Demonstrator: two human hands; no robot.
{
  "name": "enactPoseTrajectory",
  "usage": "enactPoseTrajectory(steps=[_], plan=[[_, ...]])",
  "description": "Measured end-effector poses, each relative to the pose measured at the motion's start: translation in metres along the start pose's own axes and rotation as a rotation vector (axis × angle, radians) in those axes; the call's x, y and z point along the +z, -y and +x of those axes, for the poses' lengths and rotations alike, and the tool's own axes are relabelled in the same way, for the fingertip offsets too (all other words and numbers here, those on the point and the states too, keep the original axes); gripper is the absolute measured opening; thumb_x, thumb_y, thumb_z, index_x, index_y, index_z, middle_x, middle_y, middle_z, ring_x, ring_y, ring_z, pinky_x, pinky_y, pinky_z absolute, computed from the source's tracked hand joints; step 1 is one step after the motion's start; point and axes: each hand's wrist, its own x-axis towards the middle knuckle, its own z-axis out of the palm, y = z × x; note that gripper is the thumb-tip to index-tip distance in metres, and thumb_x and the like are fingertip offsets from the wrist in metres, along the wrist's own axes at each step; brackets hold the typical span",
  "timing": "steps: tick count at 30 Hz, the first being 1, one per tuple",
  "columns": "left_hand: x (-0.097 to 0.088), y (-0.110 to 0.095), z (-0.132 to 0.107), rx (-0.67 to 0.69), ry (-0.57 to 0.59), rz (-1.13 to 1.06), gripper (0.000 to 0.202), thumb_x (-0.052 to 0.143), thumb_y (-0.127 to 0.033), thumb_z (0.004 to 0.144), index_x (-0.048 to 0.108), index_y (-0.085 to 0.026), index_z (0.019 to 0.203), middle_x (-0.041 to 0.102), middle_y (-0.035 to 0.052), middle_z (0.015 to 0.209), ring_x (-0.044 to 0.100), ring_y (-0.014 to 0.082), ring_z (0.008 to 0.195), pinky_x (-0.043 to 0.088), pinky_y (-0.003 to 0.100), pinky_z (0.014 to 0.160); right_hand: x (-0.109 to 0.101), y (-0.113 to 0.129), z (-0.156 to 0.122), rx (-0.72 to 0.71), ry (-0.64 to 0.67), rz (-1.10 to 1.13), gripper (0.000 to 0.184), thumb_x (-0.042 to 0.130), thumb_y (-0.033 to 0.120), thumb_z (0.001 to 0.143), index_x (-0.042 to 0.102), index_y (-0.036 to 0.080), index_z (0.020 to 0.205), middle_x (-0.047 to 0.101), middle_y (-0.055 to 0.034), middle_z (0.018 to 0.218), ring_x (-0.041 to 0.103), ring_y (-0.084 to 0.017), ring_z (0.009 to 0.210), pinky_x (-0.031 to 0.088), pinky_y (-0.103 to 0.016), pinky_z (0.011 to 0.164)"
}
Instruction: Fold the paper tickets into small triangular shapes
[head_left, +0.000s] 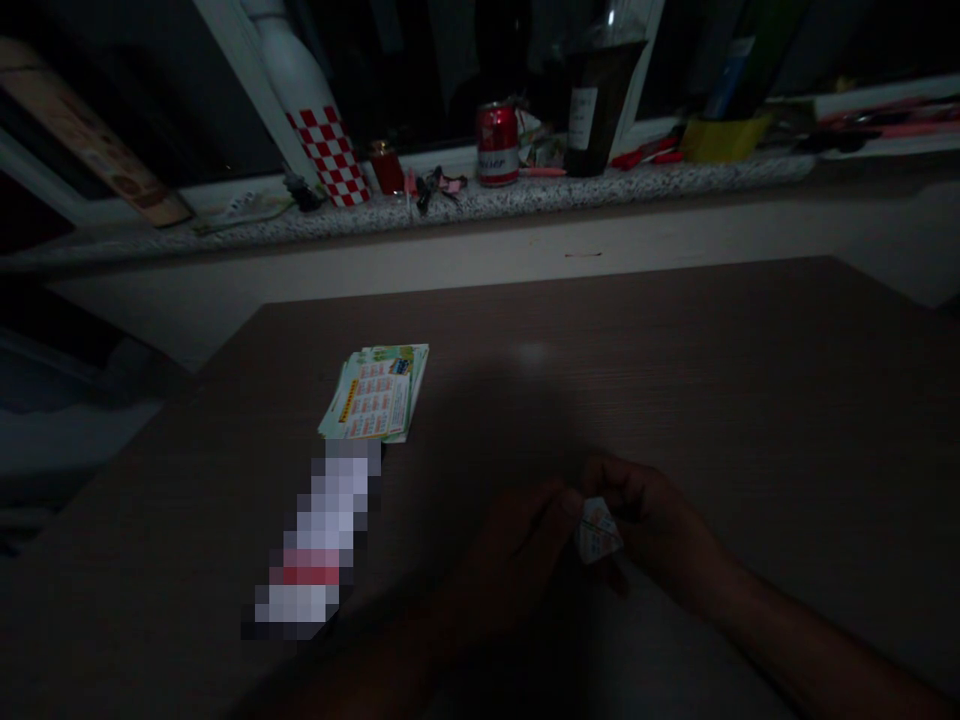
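In the dim head view, a small folded piece of printed paper (598,532) is held between my two hands over the table. My left hand (525,535) pinches its left edge, thumb on top. On the other side my right hand (649,510) grips it with bent fingers; some fingertips are hidden behind the paper. Orange and blue print shows on its pale faces, with a fold line across it. To the left lies a stack of printed cards (379,393), green with rows of small print, its edges slightly uneven.
A pixelated long pale item (322,535) lies below the cards on the brown table (712,380). Along the granite windowsill (547,195) stand a checkered white bottle (326,130), a red can (498,145), a dark plastic cup (600,115), a yellow container (724,137) and a tilted tube (94,135).
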Motion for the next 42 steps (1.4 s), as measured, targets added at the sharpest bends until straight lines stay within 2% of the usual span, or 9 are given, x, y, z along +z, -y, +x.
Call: enactPoseTrajectory(steps=[7, 12, 15, 20, 23, 25, 29, 37, 42], plan=[[0.003, 0.005, 0.001, -0.043, -0.221, -0.058, 0.039, 0.044, -0.048, 0.093, 0.052, -0.018, 0.070, 0.044, -0.0031, 0.064, 0.039, 0.0107, 0.059, 0.032, 0.022, 0.055, 0.003, 0.008, -0.002, -0.143, -0.086, -0.003, 0.037, 0.082, 0.024, 0.065, 0.047, 0.021, 0.075, 0.053, 0.0102, 0.054, 0.048, -0.005, 0.041, 0.041, -0.014, 0.038], [0.003, 0.006, 0.002, -0.031, -0.416, -0.124, 0.039, 0.045, -0.052, 0.092, 0.050, -0.019, 0.071, 0.044, -0.0038, 0.063, 0.038, 0.0109, 0.057, 0.032, 0.022, 0.053, 0.005, 0.011, -0.007, -0.326, -0.141, -0.151, 0.015, 0.074, 0.026, 0.077, 0.064, 0.022, 0.088, 0.064, 0.0027, 0.068, 0.060, -0.009, 0.057, 0.049, -0.018, 0.051], [0.005, 0.006, 0.000, -0.001, -0.469, -0.023, 0.040, 0.043, -0.052, 0.093, 0.051, -0.019, 0.071, 0.046, -0.0030, 0.065, 0.040, 0.0118, 0.058, 0.032, 0.024, 0.054, 0.005, 0.010, -0.008, -0.449, -0.107, -0.341, 0.019, 0.074, 0.022, 0.077, 0.070, 0.024, 0.095, 0.071, -0.0017, 0.082, 0.067, -0.015, 0.072, 0.055, -0.025, 0.063], [-0.001, 0.002, -0.004, 0.072, -0.320, 0.123, 0.034, 0.042, -0.041, 0.096, 0.053, -0.019, 0.073, 0.048, -0.0024, 0.064, 0.042, 0.0121, 0.058, 0.033, 0.024, 0.056, -0.002, 0.016, -0.007, -0.685, -0.204, -0.629, 0.015, 0.069, 0.014, 0.079, 0.071, 0.025, 0.089, 0.072, -0.0037, 0.093, 0.068, -0.017, 0.084, 0.056, -0.027, 0.072], [-0.012, -0.004, -0.003, 0.199, -0.232, 0.217, 0.013, 0.052, -0.030, 0.092, 0.060, -0.021, 0.098, 0.061, 0.0005, 0.082, 0.054, 0.0139, 0.073, 0.040, 0.024, 0.067, -0.009, 0.022, -0.010, -0.738, -0.147, -0.763, 0.018, 0.067, 0.010, 0.079, 0.069, 0.023, 0.091, 0.071, -0.0045, 0.095, 0.068, -0.016, 0.085, 0.056, -0.027, 0.072], [-0.019, -0.007, -0.003, 0.309, -0.212, 0.275, 0.023, 0.060, -0.023, 0.088, 0.061, -0.022, 0.111, 0.066, 0.0035, 0.099, 0.059, 0.0166, 0.089, 0.042, 0.026, 0.080, -0.012, 0.025, -0.012, -0.757, -0.084, -0.814, 0.020, 0.065, 0.008, 0.079, 0.067, 0.022, 0.092, 0.071, -0.0047, 0.093, 0.068, -0.016, 0.083, 0.056, -0.027, 0.070], [-0.027, -0.010, 0.000, 0.423, -0.139, 0.302, 0.017, 0.064, -0.016, 0.084, 0.071, -0.022, 0.098, 0.070, 0.0045, 0.101, 0.064, 0.0171, 0.095, 0.045, 0.027, 0.085, -0.012, 0.029, -0.013, -0.778, -0.048, -0.853, 0.019, 0.065, 0.008, 0.078, 0.068, 0.021, 0.092, 0.072, -0.0055, 0.089, 0.069, -0.017, 0.080, 0.057, -0.028, 0.068], [-0.018, -0.009, 0.003, 0.318, -0.324, 0.058, 0.008, 0.072, -0.013, 0.076, 0.075, -0.019, 0.080, 0.074, 0.0037, 0.087, 0.069, 0.0160, 0.079, 0.053, 0.025, 0.071, -0.007, 0.025, -0.010, -0.618, -0.235, -0.630, 0.007, 0.072, 0.019, 0.077, 0.075, 0.022, 0.083, 0.077, -0.0027, 0.081, 0.073, -0.017, 0.073, 0.059, -0.023, 0.062], [-0.010, -0.004, 0.001, 0.219, -0.353, -0.062, 0.002, 0.073, -0.016, 0.076, 0.072, -0.018, 0.076, 0.074, 0.0039, 0.087, 0.069, 0.0170, 0.081, 0.054, 0.025, 0.072, -0.005, 0.021, -0.010, -0.610, -0.332, -0.577, 0.010, 0.076, 0.017, 0.073, 0.076, 0.025, 0.079, 0.078, 0.0012, 0.074, 0.072, -0.013, 0.062, 0.058, -0.018, 0.057]])
